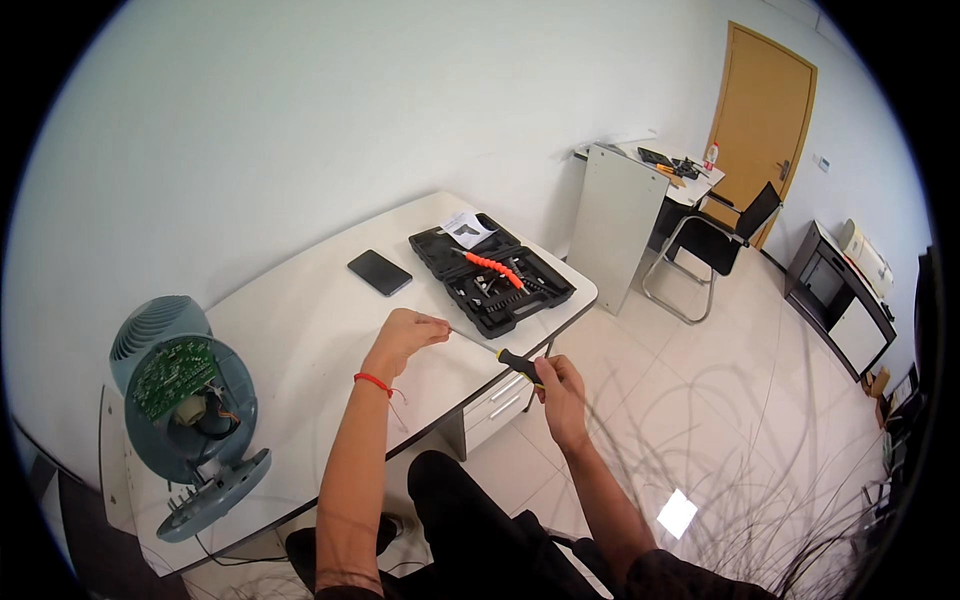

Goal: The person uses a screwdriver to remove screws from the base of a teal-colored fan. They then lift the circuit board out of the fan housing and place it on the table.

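Note:
A screwdriver (519, 364) with a black and yellow handle and a long thin shaft is held above the table's front edge. My right hand (563, 398) is closed round the end of its handle. At the far end of the shaft, my left hand (408, 334) pinches the tip between its fingers; whether a small part sits there is hidden. To the left stands a grey-blue fan-like appliance (240, 395), its housing opened to show a green circuit board (172, 380) and wires. A round grey cover (214, 498) with prongs rests tilted below it.
Beyond my hands lies an open black tool case (500, 322) with bits, an orange flexible shaft (492, 266) and a paper leaflet (467, 229). A black phone (380, 272) lies on the white table (290, 320). A second desk, a black chair (708, 243) and a cabinet stand farther right.

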The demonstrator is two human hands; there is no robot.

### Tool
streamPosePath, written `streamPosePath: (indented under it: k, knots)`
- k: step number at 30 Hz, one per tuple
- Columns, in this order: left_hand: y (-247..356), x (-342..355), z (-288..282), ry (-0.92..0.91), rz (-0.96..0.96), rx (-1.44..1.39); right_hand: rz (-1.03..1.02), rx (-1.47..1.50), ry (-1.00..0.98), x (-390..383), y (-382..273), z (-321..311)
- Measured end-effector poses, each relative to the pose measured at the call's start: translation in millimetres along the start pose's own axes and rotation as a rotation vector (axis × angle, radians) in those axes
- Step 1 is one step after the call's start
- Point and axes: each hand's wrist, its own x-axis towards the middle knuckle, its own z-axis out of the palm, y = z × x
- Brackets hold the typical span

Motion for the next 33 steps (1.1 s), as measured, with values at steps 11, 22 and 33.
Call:
streamPosePath:
  k: [11, 22, 33]
  knots:
    - [-19.2, 38.7, -0.4, 0.14, 0.317, 0.876, -0.329, -0.254, 0.171, -31.0, -15.4, 6.8]
    - [-23.0, 3.0, -46.5, 0.201, 0.506, 0.596, -0.623, -0.51, -0.17, -90.3, 26.4, 16.1]
    - [-50.2, -40.3, -94.2, 0.317, 0.261, 0.472, -0.668, -0.622, -0.136, -64.8, 26.2, 38.1]
